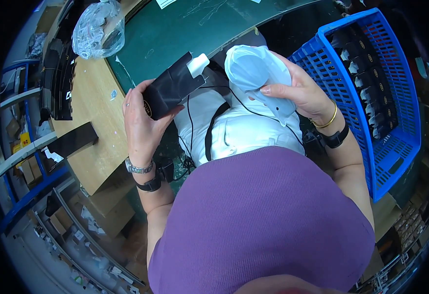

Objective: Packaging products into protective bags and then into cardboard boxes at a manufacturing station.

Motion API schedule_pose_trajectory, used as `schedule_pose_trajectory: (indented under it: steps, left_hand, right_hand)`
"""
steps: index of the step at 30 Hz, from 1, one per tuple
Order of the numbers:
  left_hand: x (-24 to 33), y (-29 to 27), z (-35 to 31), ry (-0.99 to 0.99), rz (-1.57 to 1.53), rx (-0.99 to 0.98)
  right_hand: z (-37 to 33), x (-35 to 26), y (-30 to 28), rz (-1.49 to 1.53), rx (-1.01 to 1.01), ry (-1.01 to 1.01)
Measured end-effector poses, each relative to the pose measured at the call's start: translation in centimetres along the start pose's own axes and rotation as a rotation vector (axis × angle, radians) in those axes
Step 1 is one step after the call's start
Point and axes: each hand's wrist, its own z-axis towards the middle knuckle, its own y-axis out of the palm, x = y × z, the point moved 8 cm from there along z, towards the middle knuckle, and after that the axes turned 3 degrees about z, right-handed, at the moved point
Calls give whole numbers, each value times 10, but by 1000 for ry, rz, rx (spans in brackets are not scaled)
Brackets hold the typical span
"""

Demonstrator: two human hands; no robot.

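Note:
My left hand [143, 110] is closed round a black cardboard box [173, 88], tilted up to the right. The box's upper right end stands open, with a white flap [198, 64] sticking out. To the right of it, my right hand [302, 90] grips a rounded item in a pale bluish-white plastic bag [253, 68], thumb on top. What kind of item is inside cannot be made out through the wrap. Both things are held over my lap, apart from each other.
At right stands a blue plastic crate [346, 98] holding a row of black boxes [371, 83]. A clear bag of small parts [99, 30] lies at the upper left of the green tabletop [146, 34]. A flat black carton [72, 140] rests on the wooden board [94, 93].

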Motion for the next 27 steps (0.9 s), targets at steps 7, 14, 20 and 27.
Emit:
schedule_pose_trajectory:
  steps: [7,14,20,27]
  left_hand:
    - [3,0,1,23,20,17]
    - [4,-1,1,23,32,-2]
    - [4,-4,0,28,37,-16]
    - [5,-9,-9,61,-61,-3]
  right_hand:
    - [-1,3,0,3,4,22]
    - [-1,-3,3,-40,7,18]
    - [2,-5,3,-166,35,-5]
    - [8,-49,12,-385,12,-291]
